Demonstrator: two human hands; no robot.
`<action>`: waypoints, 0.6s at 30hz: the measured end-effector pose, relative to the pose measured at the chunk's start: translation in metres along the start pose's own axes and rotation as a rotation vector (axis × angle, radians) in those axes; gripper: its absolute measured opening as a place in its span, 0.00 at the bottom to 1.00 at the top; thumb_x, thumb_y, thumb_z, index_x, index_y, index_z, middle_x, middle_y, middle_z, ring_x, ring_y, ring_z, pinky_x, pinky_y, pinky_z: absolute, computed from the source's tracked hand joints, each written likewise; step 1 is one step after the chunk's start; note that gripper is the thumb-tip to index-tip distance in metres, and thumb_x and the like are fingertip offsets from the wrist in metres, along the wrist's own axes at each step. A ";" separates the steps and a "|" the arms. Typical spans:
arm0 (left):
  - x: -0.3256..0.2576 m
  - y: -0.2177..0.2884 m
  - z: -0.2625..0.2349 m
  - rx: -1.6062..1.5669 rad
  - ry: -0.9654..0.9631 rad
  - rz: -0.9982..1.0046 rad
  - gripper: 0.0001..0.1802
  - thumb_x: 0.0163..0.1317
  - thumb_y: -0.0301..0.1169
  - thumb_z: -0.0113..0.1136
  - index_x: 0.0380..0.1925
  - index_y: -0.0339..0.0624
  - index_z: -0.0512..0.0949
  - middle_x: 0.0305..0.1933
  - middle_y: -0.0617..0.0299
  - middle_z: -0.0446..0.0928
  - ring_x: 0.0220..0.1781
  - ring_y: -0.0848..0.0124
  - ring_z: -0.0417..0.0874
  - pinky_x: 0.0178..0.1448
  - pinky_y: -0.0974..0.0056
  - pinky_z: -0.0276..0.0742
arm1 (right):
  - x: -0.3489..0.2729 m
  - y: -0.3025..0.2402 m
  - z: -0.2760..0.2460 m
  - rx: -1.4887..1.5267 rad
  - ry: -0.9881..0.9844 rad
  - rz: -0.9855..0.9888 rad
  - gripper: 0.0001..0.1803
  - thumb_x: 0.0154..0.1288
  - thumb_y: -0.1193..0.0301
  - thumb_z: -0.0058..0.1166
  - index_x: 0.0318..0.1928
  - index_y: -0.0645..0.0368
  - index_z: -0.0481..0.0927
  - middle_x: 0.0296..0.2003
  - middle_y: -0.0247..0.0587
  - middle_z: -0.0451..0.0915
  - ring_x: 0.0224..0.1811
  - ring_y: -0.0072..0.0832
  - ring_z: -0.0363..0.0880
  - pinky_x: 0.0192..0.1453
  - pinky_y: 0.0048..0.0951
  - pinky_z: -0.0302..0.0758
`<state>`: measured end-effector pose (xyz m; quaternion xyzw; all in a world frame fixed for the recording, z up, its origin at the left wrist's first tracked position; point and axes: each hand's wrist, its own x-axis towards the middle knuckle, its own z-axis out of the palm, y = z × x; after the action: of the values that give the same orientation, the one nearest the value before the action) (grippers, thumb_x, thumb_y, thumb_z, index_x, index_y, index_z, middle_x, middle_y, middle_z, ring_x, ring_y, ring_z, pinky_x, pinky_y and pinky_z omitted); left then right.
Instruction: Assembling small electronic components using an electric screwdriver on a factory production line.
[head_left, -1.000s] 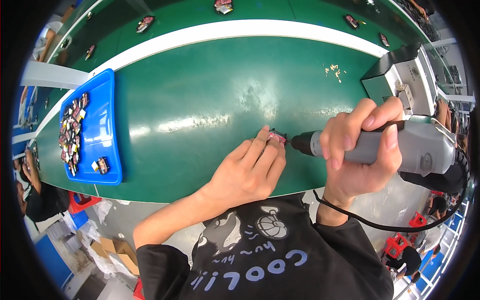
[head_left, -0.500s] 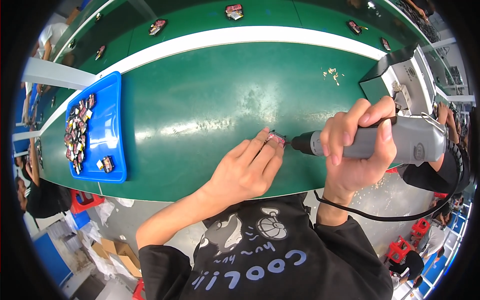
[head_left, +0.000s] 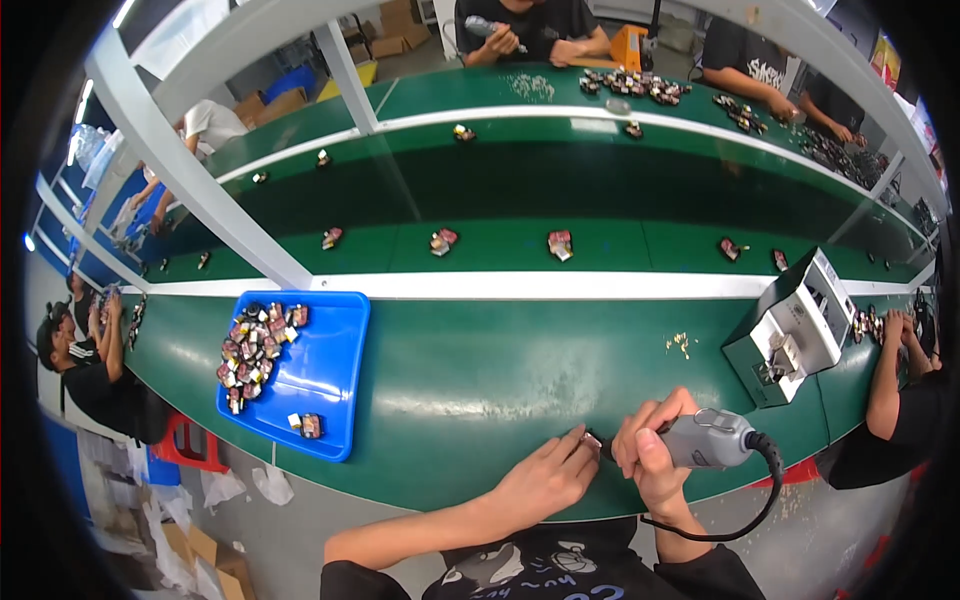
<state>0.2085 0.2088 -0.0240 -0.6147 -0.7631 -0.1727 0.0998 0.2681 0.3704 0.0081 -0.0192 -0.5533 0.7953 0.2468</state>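
Note:
My right hand [head_left: 655, 450] grips a grey electric screwdriver [head_left: 710, 440] with a black cable, its tip pointing left at a small part [head_left: 590, 438] on the green table [head_left: 480, 380]. My left hand [head_left: 545, 480] lies flat on the table edge and pinches that small part with its fingertips. The part is mostly hidden by my fingers. Both hands meet near the table's front edge, right of centre.
A blue tray [head_left: 320, 375] with several small parts sits to the left. A grey box-shaped machine [head_left: 790, 330] stands at the right. Beyond a white strip, a green conveyor [head_left: 560, 245] carries small parts. Other people work on the far side and on both sides.
The view has tilted up, so the conveyor and far workers now show. My hands hold the same pose on the part, now lower in the picture.

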 end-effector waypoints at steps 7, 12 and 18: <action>0.003 -0.025 0.011 -0.189 -0.011 0.008 0.25 0.55 0.25 0.58 0.56 0.31 0.77 0.57 0.49 0.80 0.62 0.54 0.80 0.63 0.57 0.80 | -0.002 -0.019 -0.005 -0.075 0.035 -0.225 0.22 0.68 0.59 0.61 0.38 0.59 0.62 0.20 0.43 0.70 0.10 0.25 0.65 0.15 0.27 0.67; 0.112 -0.083 0.026 -0.177 0.254 0.022 0.19 0.55 0.20 0.57 0.50 0.35 0.79 0.52 0.48 0.81 0.58 0.51 0.82 0.65 0.54 0.78 | 0.022 -0.065 -0.036 -0.025 0.150 -0.511 0.18 0.74 0.58 0.50 0.40 0.59 0.62 0.22 0.41 0.68 0.09 0.25 0.62 0.14 0.26 0.64; 0.189 -0.149 0.041 -0.085 0.341 -0.223 0.34 0.57 0.34 0.72 0.63 0.37 0.72 0.64 0.48 0.76 0.65 0.50 0.75 0.67 0.51 0.73 | 0.028 -0.111 -0.091 -0.098 0.186 -0.667 0.14 0.78 0.61 0.40 0.40 0.58 0.61 0.24 0.42 0.67 0.10 0.23 0.60 0.15 0.25 0.64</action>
<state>0.0239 0.3677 -0.0143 -0.4919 -0.7905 -0.3164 0.1816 0.3123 0.4910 0.0789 0.0784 -0.5417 0.6383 0.5413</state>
